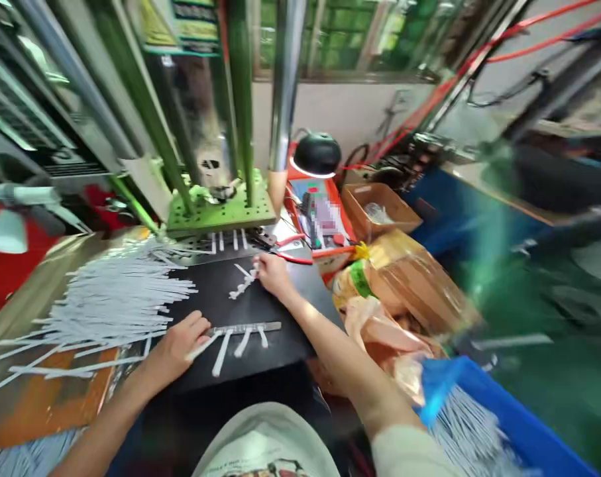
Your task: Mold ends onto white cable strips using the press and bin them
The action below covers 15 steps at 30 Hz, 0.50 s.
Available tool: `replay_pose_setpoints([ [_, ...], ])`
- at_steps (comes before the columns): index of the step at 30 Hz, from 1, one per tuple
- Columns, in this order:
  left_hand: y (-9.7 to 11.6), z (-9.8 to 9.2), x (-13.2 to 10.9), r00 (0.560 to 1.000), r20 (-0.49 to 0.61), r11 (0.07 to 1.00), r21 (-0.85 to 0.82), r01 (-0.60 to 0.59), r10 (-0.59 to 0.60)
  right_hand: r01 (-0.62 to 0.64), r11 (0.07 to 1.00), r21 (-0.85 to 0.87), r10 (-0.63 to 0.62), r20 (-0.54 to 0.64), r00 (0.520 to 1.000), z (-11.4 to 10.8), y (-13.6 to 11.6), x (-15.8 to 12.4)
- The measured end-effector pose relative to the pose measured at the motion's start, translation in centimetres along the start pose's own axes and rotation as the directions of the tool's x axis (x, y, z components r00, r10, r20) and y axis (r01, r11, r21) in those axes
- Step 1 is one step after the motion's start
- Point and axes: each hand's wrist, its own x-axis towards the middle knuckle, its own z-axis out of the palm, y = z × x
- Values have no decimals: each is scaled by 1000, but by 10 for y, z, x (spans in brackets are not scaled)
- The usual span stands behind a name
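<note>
On the black work surface, my left hand is closed at the left end of a narrow metal bar. Several flat white strips stick out from this bar toward me; one lies at my left fingertips. Farther forward, the fingers of my right hand pinch the upper end of a knobbly white plastic piece, which slants down to the left. Just beyond that hand is a pair of red-handled pliers. A big pile of white strips lies to the left.
Ahead stands a press with a green perforated plate; white strips lie beneath it. Behind the pliers are a black lamp and a red tray. Cardboard boxes and a blue bin of strips are on the right.
</note>
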Motion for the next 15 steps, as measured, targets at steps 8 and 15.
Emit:
replay_pose_setpoints([
  [8,9,-56,52,985,-76,975,-151,-163,153,22,989,145,-1,-137,991,-24,17,-40],
  [15,29,-61,122,841,-283,881,257,-396,461,149,976,160,-123,-159,980,-27,-1,-34],
])
